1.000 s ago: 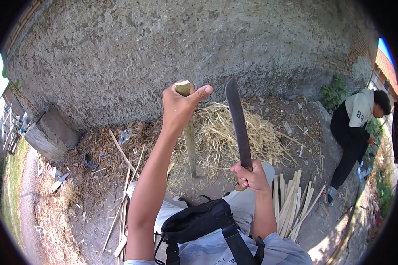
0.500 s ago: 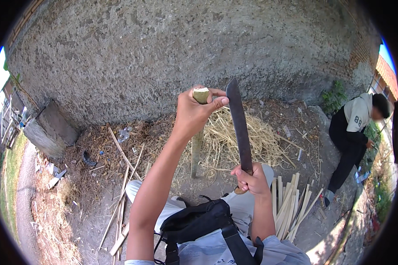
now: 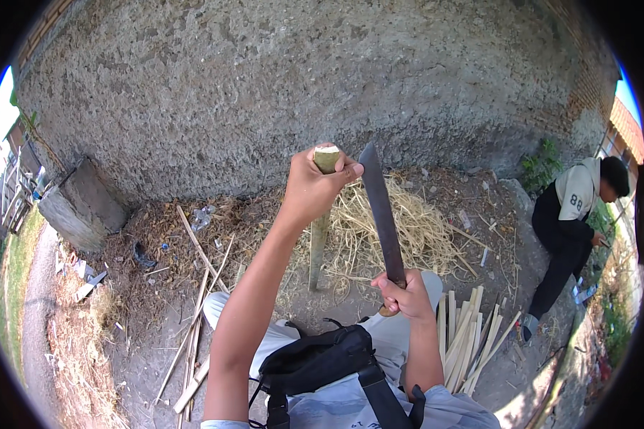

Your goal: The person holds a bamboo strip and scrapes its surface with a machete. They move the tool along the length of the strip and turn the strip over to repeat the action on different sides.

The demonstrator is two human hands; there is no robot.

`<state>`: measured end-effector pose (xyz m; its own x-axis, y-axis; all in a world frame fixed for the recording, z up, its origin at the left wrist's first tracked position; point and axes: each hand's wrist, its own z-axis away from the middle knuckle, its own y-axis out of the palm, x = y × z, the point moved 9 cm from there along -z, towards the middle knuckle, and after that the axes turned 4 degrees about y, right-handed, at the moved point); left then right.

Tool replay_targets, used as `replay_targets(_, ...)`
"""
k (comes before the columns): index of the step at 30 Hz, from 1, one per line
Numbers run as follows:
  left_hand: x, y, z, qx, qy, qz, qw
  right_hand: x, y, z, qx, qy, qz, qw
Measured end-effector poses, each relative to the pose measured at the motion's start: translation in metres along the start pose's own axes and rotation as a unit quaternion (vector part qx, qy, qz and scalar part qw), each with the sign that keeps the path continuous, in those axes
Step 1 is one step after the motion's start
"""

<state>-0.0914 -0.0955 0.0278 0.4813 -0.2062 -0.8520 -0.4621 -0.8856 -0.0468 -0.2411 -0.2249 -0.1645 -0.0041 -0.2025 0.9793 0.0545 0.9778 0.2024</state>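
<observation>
My left hand (image 3: 309, 189) is closed round the upper end of a green bamboo piece (image 3: 318, 254). The bamboo stands upright, its pale cut top showing above my fingers and its lower end down at the ground between my knees. In my right hand (image 3: 409, 296) is a machete (image 3: 383, 214), gripped by its wooden handle. Its dark blade points up and away, just right of the bamboo. The left thumb tip lies right by the blade near its point; whether they touch, I cannot tell.
Pale shavings (image 3: 408, 222) are heaped beyond my knees, before a rough wall (image 3: 300, 79). Split strips (image 3: 472, 336) lie by my right leg, longer sticks (image 3: 197, 325) on my left. A person (image 3: 569, 214) sits at right. A black bag (image 3: 315, 365) hangs at my waist.
The machete's tip has dipped slightly and shifted a little left. My left hand and the bamboo's top sit slightly lower in the picture. Both grips are the same.
</observation>
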Motion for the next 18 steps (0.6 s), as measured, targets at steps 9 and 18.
replay_targets(9,0.002,-0.001,0.001,0.021,0.023,0.037,0.999,-0.003,-0.006,0.004,-0.006,0.001,0.006,1.000)
replay_targets(18,-0.001,-0.049,-0.001,-0.097,0.090,-0.020,0.991,-0.034,-0.053,0.012,-0.147,0.007,-0.003,0.989)
